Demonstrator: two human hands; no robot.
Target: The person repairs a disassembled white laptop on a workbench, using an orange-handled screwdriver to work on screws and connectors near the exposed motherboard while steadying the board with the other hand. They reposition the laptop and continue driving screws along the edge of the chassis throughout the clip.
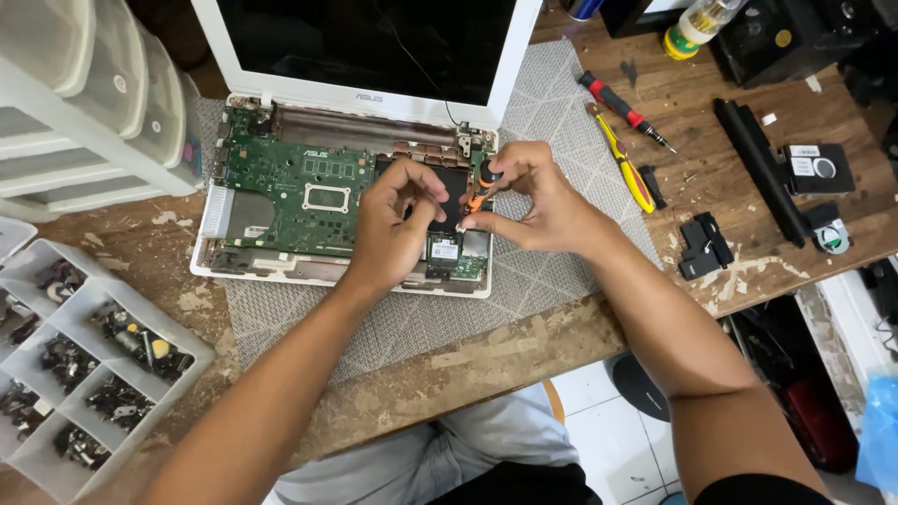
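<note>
Right hand: my right hand [538, 196] gripped a small orange-and-black screwdriver [480, 190], held nearly upright with its tip down in the open laptop [346, 201].
Left hand: my left hand [398, 220] was curled, fingertips pinched together just beside the screwdriver, over the black part at the board's right end; I could not tell whether it held anything.
Laptop: white, bottom cover off, green motherboard [299, 187] exposed, resting on a grey mat [552, 103] on the wooden desk [730, 187].
Right of mat: a red-handled screwdriver [622, 108] and a yellow-handled one [627, 168] lay near each other.
Left edge: a clear compartment tray [84, 374] held small dark parts.
</note>
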